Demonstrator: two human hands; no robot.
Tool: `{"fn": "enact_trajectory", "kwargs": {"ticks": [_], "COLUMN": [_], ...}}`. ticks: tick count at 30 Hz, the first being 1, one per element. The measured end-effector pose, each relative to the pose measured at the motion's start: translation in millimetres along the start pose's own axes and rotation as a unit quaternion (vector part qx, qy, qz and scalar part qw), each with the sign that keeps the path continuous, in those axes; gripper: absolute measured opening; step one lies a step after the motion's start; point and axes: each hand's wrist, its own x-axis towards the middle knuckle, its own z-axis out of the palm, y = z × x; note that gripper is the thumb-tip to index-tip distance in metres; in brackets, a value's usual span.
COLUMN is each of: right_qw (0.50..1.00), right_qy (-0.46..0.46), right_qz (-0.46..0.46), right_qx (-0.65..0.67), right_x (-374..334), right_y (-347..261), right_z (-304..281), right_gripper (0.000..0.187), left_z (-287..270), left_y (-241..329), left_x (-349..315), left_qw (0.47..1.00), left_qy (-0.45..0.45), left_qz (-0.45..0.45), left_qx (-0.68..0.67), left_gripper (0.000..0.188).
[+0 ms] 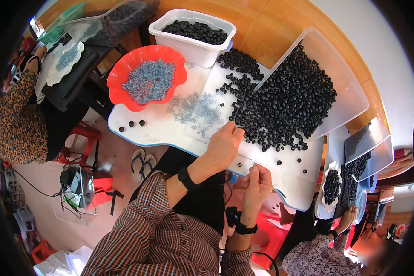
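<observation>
My left hand (pixel 223 146) reaches to the near edge of a heap of small round black hollow pieces (pixel 293 99). Its fingertips are pinched together, and what they hold, if anything, is hidden. Lower and to the right, my right hand (pixel 258 185) is closed by the table's front edge, thumb against the fingers. Something tiny and pale may show at its tips, too small to name. The black heap spills from a tipped clear plastic bin (pixel 349 103) onto the white tabletop (pixel 152 132). Small grey pieces (pixel 200 110) lie scattered left of the heap.
A red scalloped bowl (pixel 116 85) holds more grey pieces. Behind it stands a white tub (pixel 184 47) of black pieces. Loose black pieces dot the table's left end and front. Other people work at tables on the far left (pixel 20 124) and lower right (pixel 317 255).
</observation>
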Motion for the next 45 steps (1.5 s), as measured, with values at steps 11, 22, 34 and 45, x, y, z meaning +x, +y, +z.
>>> {"fn": "enact_trajectory", "kwargs": {"ticks": [11,22,34,45], "right_qw": [0.998,0.993,0.992,0.989], "right_qy": [-0.028,-0.085,-0.093,-0.085], "right_qz": [-0.002,-0.025,-0.084,-0.112], "right_qx": [0.054,0.081,0.021,0.049], "right_x": [-14.5,-38.0,-57.0,-70.4], "right_y": [-20.2,-43.0,-52.3,-48.3], "right_z": [19.0,36.9,54.6,68.5], "right_gripper": [0.011,0.007,0.010,0.010], "left_z": [-59.8,-86.2,-99.2,-113.6], "left_y": [11.3,12.6,21.1,24.1], "left_x": [-23.0,-40.9,-57.7,-65.6], "left_qw": [0.666,0.623,0.667,0.719], "left_qy": [-0.064,-0.049,-0.067,-0.044], "left_qz": [-0.336,-0.326,-0.301,-0.276], "left_qx": [-0.663,-0.709,-0.678,-0.636], "left_gripper": [0.020,0.024,0.019,0.021]}}
